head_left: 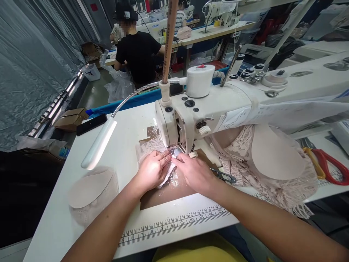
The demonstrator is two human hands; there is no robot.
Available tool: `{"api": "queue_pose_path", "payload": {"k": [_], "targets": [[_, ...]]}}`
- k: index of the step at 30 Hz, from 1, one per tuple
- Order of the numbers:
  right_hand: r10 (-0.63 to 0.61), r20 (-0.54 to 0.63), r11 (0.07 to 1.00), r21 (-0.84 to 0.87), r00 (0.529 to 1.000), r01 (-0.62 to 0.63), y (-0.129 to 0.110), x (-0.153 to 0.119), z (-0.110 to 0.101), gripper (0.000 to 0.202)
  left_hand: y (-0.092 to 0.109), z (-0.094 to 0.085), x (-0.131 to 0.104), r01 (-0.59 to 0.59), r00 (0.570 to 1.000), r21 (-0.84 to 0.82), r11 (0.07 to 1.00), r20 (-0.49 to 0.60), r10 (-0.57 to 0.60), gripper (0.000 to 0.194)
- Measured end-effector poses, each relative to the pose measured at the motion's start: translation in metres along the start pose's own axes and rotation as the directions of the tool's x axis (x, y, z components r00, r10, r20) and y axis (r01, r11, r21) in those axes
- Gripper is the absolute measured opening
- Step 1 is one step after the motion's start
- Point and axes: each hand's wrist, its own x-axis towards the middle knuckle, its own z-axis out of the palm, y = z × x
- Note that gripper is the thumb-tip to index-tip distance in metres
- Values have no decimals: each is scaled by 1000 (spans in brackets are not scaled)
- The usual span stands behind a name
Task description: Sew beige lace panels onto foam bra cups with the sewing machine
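We are pressing the lace (166, 173) flat at the tabletop's (54, 218) middle, left hand (152, 170) and right hand (195, 171) with fingers spread on it, steadying it under the needle (178, 148); beyond, the machine (218, 105) is standing.

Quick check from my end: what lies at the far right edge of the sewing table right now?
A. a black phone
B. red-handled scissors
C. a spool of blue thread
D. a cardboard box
B. The red-handled scissors lie at the right edge of the table, beyond the pile of lace pieces; both hands press lace fabric flat at the sewing machine needle.
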Motion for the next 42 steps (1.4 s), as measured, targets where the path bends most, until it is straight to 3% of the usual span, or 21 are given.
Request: {"api": "queue_pose_path", "payload": {"k": [10,22,26,29,31,34,36,37,39,42], "targets": [[-45,-79,999,20,996,47,6,-3,9,47,-3,8,-2,68,996,-16,998,-49,-68,36],[-100,-165,994,37,981,107,11,-8,21,46,3,7,-5,242,970,125,962,-27,-240,41],[-119,-235,988,66,965,138,12,-10,22,40,2,7,-5,324,946,126,938,-37,-322,42],[-152,-329,968,140,932,207,15,-11,22,39,1,-1,-12,409,913,34,912,-14,-409,43],[-182,-388,944,190,903,271,18,-12,23,38,5,-12,-22,367,929,-76,927,75,-362,42],[-217,-446,905,241,868,350,22,-13,23,34,21,-26,-41,128,974,-325,937,218,-57,43],[-231,-456,889,260,859,377,23,-14,24,31,32,-32,-50,10,980,-459,889,180,82,45],[-239,-455,882,267,858,388,23,-15,24,30,35,-33,-52,-9,989,-486,874,128,81,43],[-269,-445,869,271,854,415,23,-15,24,28,37,-34,-53,43,999,-481,876,17,-39,37],[-359,-427,853,211,830,477,24,-16,23,26,29,-30,-43,197,968,-429,882,-58,-244,29]]}}
